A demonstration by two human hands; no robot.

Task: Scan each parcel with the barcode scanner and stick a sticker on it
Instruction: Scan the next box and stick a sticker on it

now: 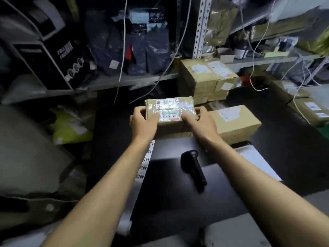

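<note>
The fingers (153, 115) of the left hand (142, 122) curl over the near left corner of a brown cardboard parcel (169, 113), thumb along its left side, and the right hand (199, 122) mirrors that grip on the near right corner, so both hands hold the one box between them, well out at arm's length. The parcel sits level or nearly so, its shipping label (169, 111) face up under glossy tape that throws back the light; whether its underside rests on the dark surface (169, 198) or hangs just above it, I cannot tell. Nearer the body, between the forearms, the black barcode scanner (193, 168) lies on that surface with nobody touching it, and a strip of white stickers (145, 161) with printed characters trails along the left edge beside the left forearm. Another parcel (235, 122) lies just right of the held one, a stack of boxes (206, 79) stands behind, and shelving (124, 81) holds dark bags beyond. The step in hand looks like bringing this parcel in for scanning. Doing it well likely means setting it down close to the scanner with the label kept upward and tilted off the glare, then freeing the right hand for the scanner while the left steadies the box.
</note>
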